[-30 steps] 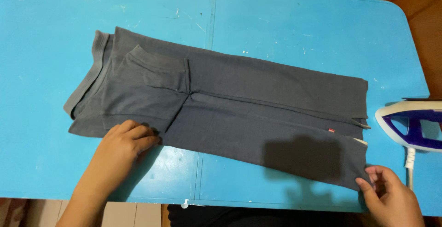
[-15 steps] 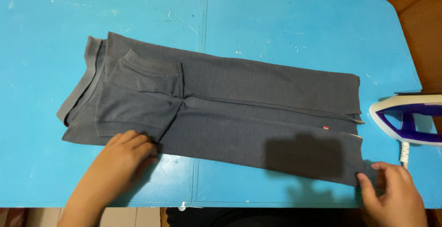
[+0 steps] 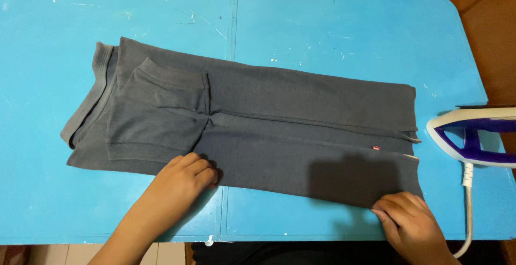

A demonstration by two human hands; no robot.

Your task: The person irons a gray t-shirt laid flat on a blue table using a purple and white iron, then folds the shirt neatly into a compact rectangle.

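Both forearms are brought in from the near edge of the blue table (image 3: 333, 34). The left hand (image 3: 183, 176) is laid on the near edge of the folded grey shirt (image 3: 279, 120) around its middle, fingers curled together and pressed onto the cloth. The right hand (image 3: 408, 219) is set at the shirt's near right corner, fingers bunched on the hem, though a real pinch can't be made out. The shirt is spread flat across the table's middle. An iron (image 3: 475, 136) at the right is cut off by the frame.

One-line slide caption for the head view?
Both hands, left hand and right hand, press the near edge of a folded grey shirt on a blue table, iron alongside.
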